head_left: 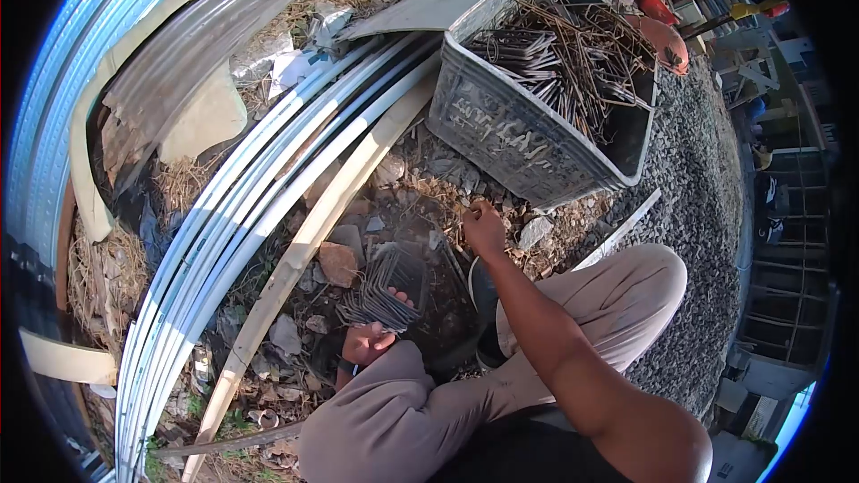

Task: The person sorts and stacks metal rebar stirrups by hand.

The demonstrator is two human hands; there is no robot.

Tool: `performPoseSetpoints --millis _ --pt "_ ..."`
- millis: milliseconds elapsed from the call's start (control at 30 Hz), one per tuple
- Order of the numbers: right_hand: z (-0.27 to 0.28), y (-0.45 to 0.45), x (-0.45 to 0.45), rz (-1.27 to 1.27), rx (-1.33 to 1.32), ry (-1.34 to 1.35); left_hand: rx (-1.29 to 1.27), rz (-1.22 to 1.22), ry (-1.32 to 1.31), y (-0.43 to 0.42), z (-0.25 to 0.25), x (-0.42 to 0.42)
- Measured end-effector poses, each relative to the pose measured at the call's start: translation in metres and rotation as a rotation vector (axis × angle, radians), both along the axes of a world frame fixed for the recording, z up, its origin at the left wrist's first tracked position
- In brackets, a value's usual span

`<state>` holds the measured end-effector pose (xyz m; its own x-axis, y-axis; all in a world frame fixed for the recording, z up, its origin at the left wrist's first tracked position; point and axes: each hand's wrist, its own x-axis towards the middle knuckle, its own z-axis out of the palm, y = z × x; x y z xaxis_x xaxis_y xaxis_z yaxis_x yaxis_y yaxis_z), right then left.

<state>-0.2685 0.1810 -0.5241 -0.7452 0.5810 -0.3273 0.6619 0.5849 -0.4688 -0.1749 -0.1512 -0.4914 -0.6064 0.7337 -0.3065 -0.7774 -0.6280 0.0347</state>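
My left hand [369, 342], with a dark band on its wrist, is low in the middle beside my bent knee. Its fingers are wrapped round a bundle of bent metal rods [386, 291], stacked close together. My right hand [484, 229] is raised in front of the tub's near side, its fingers pinched together; anything between them is too small to make out. Above it a grey tub [528, 139] with pale writing stands on the ground, full of bent metal rods [573, 63], neatly stacked at the left and tangled at the right.
Long pale pipes [268, 188] and a wooden plank [309, 246] run diagonally at the left. Bricks and stones [337, 264] lie near the bundle. Gravel [689, 188] spreads at the right. A grey sheet [447, 0] rests against the tub's far left edge.
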Motion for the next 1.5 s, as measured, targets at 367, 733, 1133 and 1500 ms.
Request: performPoseSetpoints --millis 367,733,1133,1500 --pt "0.005 -0.065 -0.018 0.724 -0.151 -0.272 -0.032 -0.063 -0.052 -0.011 -0.013 0.010" --pt "0.008 -0.041 -0.027 0.374 0.137 -0.064 -0.046 -0.035 -0.055 -0.018 -0.016 0.019" --pt "0.083 -0.026 -0.058 0.398 -0.202 -0.020 -0.025 0.119 0.023 0.002 0.000 0.002" --pt "0.136 -0.147 0.057 0.950 -0.047 -0.057 -0.140 0.066 -0.061 -0.018 -0.043 0.028"
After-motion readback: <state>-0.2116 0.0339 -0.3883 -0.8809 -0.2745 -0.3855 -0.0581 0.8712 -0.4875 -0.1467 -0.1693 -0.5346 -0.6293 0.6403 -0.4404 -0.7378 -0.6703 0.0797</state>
